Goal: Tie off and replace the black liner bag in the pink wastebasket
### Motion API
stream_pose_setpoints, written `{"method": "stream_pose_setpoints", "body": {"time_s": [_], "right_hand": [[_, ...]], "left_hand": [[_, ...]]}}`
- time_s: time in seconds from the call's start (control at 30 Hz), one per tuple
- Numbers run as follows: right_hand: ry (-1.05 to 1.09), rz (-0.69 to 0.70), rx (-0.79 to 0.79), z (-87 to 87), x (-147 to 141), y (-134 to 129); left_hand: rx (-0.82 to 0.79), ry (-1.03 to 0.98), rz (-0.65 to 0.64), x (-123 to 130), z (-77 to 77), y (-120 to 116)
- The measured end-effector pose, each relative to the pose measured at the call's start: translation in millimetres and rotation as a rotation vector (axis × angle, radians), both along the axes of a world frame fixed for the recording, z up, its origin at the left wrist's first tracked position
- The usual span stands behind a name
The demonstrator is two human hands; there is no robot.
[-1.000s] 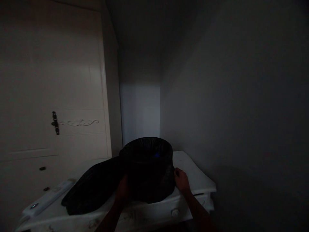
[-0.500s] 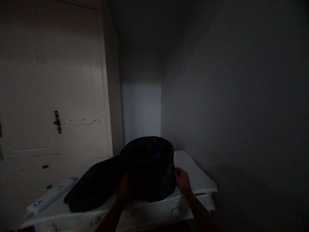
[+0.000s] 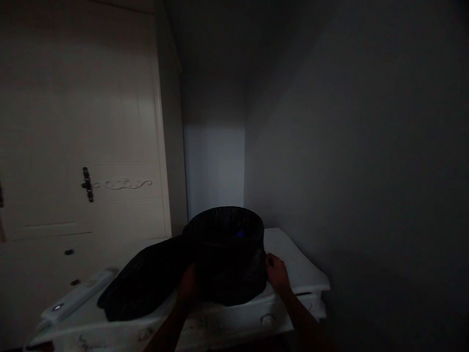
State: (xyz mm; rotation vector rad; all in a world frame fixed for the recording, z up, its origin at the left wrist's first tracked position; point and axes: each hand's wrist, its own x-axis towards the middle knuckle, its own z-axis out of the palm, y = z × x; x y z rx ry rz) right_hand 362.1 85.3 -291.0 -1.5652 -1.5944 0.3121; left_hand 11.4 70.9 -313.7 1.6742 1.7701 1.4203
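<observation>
A black bag (image 3: 230, 278) with a round, drum-like body stands upright, its top uncovered. Its dark flap (image 3: 142, 283) lies folded out to the left. Inside the body a small blue patch (image 3: 240, 234) shows; what it belongs to is too dark to make out. My right hand (image 3: 277, 272) is closed at the bag's right side, with curled fingers pinching its edge. Against the front left of the body, where the flap joins, rests my left hand (image 3: 188, 283). Deep shadow hides the fingers of that hand.
The bag sits on a white dresser (image 3: 293, 274) with round drawer knobs. A white power strip (image 3: 78, 296) with a cord lies at its left end. Behind to the left stands a white wardrobe (image 3: 124, 122); a grey wall (image 3: 348, 171) closes off the right.
</observation>
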Motion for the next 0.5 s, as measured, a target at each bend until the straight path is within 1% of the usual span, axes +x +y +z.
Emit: {"method": "stream_pose_setpoints", "body": {"time_s": [0.13,0.3,0.4,0.5], "right_hand": [[0.016,0.003,-0.008,1.1,-0.4,-0.7],[0.032,0.019,-0.009,3.1,-1.0,-2.4],[0.037,0.014,-0.011,3.6,-1.2,-2.8],[0.025,0.014,-0.002,3.3,-0.9,-2.3]], "left_hand": [[-0.016,-0.006,-0.026,-0.7,-1.5,2.8],[-0.05,0.014,-0.006,-4.4,-4.9,7.5],[-0.047,0.01,0.005,-4.6,-6.8,7.7],[-0.017,-0.02,0.005,-2.5,-5.6,5.1]]}}
